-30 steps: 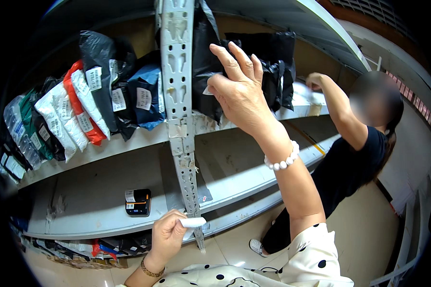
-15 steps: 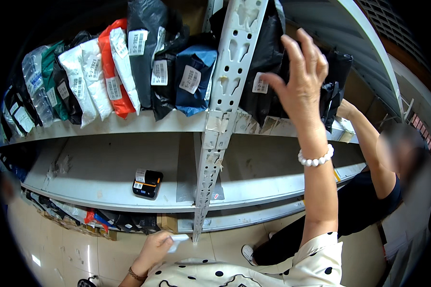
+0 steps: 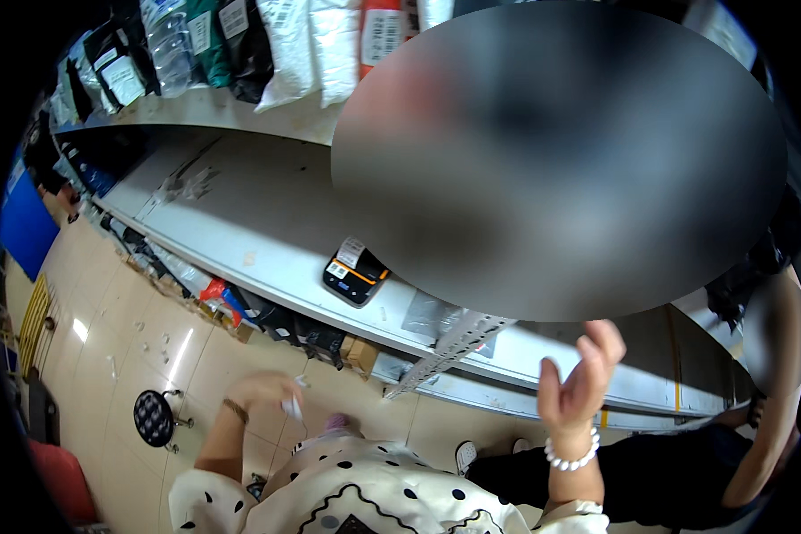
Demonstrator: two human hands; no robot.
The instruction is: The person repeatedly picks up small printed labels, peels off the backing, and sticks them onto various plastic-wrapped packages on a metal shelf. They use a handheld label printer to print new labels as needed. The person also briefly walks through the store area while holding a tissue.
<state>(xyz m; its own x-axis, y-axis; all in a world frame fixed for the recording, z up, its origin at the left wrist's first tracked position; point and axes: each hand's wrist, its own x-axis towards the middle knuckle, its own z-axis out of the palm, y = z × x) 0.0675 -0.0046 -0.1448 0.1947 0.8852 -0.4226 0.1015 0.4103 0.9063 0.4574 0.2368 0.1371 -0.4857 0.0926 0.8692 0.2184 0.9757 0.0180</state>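
My left hand (image 3: pixel 271 392), low over the floor, is closed on a small white slip (image 3: pixel 295 408), perhaps paper; motion smears it. On that wrist sits a brown bracelet. My right hand (image 3: pixel 581 378) is raised in front of the lower shelf with its fingers apart and curled a little, holding nothing. White beads (image 3: pixel 571 463) circle its wrist. A black and orange portable label printer (image 3: pixel 354 274), with a white label sticking out, lies on the middle shelf (image 3: pixel 267 236). A large blurred oval hides most of the upper right, including part of the shelving.
Labelled parcels, among them a white bag (image 3: pixel 287 53), stand on the top shelf. More parcels (image 3: pixel 271 319) lie along the bottom shelf. A perforated metal post (image 3: pixel 449 353) divides the rack. Another person (image 3: pixel 659 472) is close on my right. A round black stool (image 3: pixel 154 418) stands at left.
The view has swung down and left. My right hand has dropped from the top-shelf parcels to the lower shelf's height. My left hand still holds the white slip.
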